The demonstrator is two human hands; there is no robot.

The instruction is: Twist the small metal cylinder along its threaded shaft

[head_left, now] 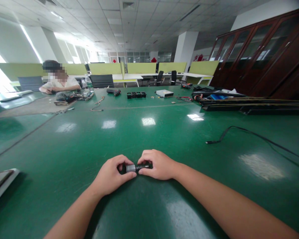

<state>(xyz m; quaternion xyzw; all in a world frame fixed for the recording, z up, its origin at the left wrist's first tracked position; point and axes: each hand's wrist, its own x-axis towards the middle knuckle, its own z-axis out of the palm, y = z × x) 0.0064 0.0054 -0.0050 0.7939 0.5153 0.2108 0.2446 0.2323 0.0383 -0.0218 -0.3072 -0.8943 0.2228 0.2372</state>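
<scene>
We see both hands meeting low at the centre of a glossy dark green table (149, 132). Between them sits a small cylindrical part (132, 168), black with a silver metal collar and lying horizontally. We cannot tell whether it rests on the tabletop or is held just clear of it. The left hand (111, 176) is curled around the black end, thumb and forefinger closed on it. The right hand (157, 165) grasps the thinner dark end, its fingers bent over and pinching it.

To the right, well apart from the hands, a thin black cable (241, 130) trails across the table. A flat dark-screened device with a pale frame (0, 182) lies at the left edge. Far across the table we note long black metal rails (251, 105), a flat silver box (164, 93), a black segmented tray (136, 95) and a black power drill (114, 92). A seated person in a white shirt (58, 83) works at the far left corner.
</scene>
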